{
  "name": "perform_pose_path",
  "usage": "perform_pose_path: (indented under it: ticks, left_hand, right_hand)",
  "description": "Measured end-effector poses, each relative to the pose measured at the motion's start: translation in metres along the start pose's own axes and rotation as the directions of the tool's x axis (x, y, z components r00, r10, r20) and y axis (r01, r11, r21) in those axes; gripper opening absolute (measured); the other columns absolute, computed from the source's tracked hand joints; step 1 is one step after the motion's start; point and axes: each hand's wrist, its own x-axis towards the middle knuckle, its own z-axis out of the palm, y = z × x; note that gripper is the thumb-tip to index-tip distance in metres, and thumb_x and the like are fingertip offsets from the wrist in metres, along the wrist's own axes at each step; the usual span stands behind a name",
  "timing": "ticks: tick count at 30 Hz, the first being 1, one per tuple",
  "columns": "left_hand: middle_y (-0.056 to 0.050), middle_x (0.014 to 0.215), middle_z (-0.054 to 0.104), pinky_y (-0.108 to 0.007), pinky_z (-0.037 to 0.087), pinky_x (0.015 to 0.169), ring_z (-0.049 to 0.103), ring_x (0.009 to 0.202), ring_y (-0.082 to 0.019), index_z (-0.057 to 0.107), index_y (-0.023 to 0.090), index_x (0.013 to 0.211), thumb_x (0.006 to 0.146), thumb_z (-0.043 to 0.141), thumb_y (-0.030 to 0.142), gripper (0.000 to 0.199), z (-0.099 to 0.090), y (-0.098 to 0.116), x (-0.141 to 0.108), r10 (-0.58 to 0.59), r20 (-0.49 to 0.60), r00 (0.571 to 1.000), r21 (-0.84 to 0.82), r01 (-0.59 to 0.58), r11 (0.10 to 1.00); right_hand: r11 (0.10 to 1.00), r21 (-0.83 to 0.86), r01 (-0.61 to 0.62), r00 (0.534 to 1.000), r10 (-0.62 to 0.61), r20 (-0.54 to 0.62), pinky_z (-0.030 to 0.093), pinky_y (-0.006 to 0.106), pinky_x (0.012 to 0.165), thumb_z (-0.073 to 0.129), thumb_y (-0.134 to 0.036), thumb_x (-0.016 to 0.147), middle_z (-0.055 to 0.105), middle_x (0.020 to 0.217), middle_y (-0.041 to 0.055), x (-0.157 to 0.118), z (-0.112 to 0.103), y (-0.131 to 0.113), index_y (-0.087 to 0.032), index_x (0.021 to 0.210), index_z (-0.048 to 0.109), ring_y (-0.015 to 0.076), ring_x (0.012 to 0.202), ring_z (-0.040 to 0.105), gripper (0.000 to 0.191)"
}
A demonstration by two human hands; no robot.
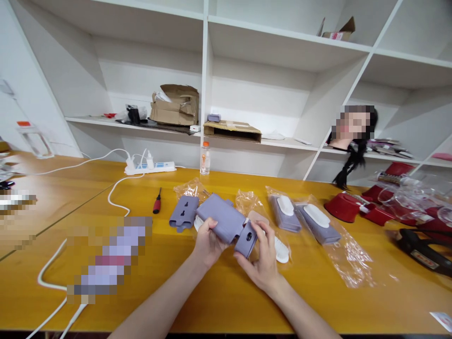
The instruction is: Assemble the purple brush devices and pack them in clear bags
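Above the wooden table, my left hand (208,242) is wrapped round the lower left side of a purple box-shaped case (221,216). My right hand (261,252) grips a smaller purple end piece (246,239) with a dark oval opening, held at the case's right end; a narrow gap shows between them. A flat purple plate (184,212) with two dark slots lies left of the case. Partly behind my right hand is a white oval piece (281,250). Two more purple cases, one nearer (284,216) and one farther right (319,226), bear white oval parts and plastic wrap.
A red screwdriver (157,202) lies at the left, near a pixelated device (111,259) with a white cable. A power strip (150,168) and a bottle (205,160) stand by the shelves. Red items (342,207) and a black-handled object (423,252) are at the right.
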Motion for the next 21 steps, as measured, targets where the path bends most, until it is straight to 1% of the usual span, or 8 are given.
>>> perform_pose_path:
  ticks: [2,5,7,9,13,17,19,21]
  left_hand:
    - [-0.008,0.105,0.064,-0.037,0.048,0.076,0.058,0.097,-0.026,0.045,0.016,0.123,0.068,0.047,0.020,0.056,0.001,-0.003,-0.001,0.017,0.016,1.000,-0.029,-0.017,0.999]
    - [-0.008,0.106,0.064,-0.037,0.046,0.081,0.058,0.098,-0.026,0.047,0.017,0.122,0.067,0.048,0.021,0.055,0.002,-0.008,-0.002,0.033,0.036,0.999,-0.065,-0.031,0.997]
    - [-0.008,0.107,0.064,-0.037,0.045,0.082,0.059,0.098,-0.026,0.048,0.016,0.121,0.068,0.048,0.023,0.054,0.003,-0.011,-0.003,0.026,0.047,0.999,-0.070,-0.023,0.997]
    - [-0.008,0.107,0.064,-0.038,0.046,0.082,0.059,0.097,-0.026,0.048,0.016,0.121,0.069,0.048,0.025,0.053,0.003,-0.013,-0.004,0.026,0.031,0.999,-0.067,-0.024,0.997]
    - [-0.008,0.104,0.065,-0.039,0.047,0.081,0.059,0.097,-0.027,0.049,0.017,0.120,0.070,0.048,0.027,0.051,0.005,-0.011,-0.004,0.090,-0.039,0.995,-0.061,-0.092,0.994]
    - [-0.008,0.102,0.066,-0.038,0.047,0.079,0.059,0.097,-0.027,0.051,0.017,0.117,0.071,0.048,0.028,0.048,0.006,-0.004,-0.003,0.126,-0.094,0.988,-0.040,-0.130,0.991]
    - [-0.008,0.103,0.065,-0.038,0.047,0.080,0.058,0.099,-0.026,0.050,0.018,0.118,0.071,0.049,0.027,0.047,0.007,0.000,-0.004,0.155,-0.105,0.982,-0.028,-0.158,0.987]
    - [-0.007,0.106,0.063,-0.038,0.045,0.082,0.058,0.100,-0.025,0.048,0.020,0.119,0.073,0.049,0.026,0.047,0.009,0.004,-0.005,0.164,-0.066,0.984,-0.021,-0.165,0.986]
  right_hand:
    - [1.000,-0.007,-0.019,1.000,0.019,-0.005,0.039,0.052,0.089,0.060,-0.032,0.071,0.034,0.117,0.0138,0.000,0.002,0.000,-0.022,0.133,0.022,0.0309,0.111,0.040,0.074]
    - [0.998,-0.022,-0.057,0.997,0.058,0.042,0.038,0.053,0.091,0.061,-0.035,0.072,0.031,0.120,0.0147,0.000,0.006,0.000,-0.023,0.136,0.016,0.0319,0.113,0.039,0.079]
    - [0.997,-0.018,-0.080,0.994,0.081,0.074,0.037,0.054,0.091,0.061,-0.038,0.072,0.029,0.123,0.0154,-0.001,0.009,-0.001,-0.023,0.137,0.014,0.0331,0.116,0.037,0.081]
    - [0.994,0.010,-0.112,0.991,0.111,0.069,0.037,0.054,0.092,0.062,-0.038,0.072,0.029,0.124,0.0154,0.000,0.010,-0.003,-0.023,0.137,0.014,0.0333,0.118,0.036,0.082]
    - [0.975,0.126,-0.185,0.983,0.183,0.028,0.038,0.051,0.093,0.068,-0.034,0.067,0.030,0.124,0.0136,0.006,0.011,-0.010,-0.025,0.135,0.016,0.0304,0.119,0.036,0.087]
    - [0.950,0.176,-0.257,0.966,0.249,0.066,0.039,0.049,0.093,0.073,-0.028,0.059,0.032,0.128,0.0125,0.010,0.012,-0.013,-0.026,0.134,0.020,0.0292,0.120,0.036,0.092]
    - [0.941,0.181,-0.286,0.956,0.270,0.111,0.038,0.048,0.094,0.072,-0.026,0.059,0.036,0.129,0.0112,0.010,0.013,-0.009,-0.026,0.133,0.025,0.0284,0.121,0.037,0.087]
    - [0.910,0.242,-0.338,0.940,0.311,0.142,0.040,0.046,0.093,0.069,-0.028,0.061,0.041,0.128,0.0103,0.010,0.013,-0.004,-0.025,0.130,0.032,0.0271,0.119,0.040,0.078]
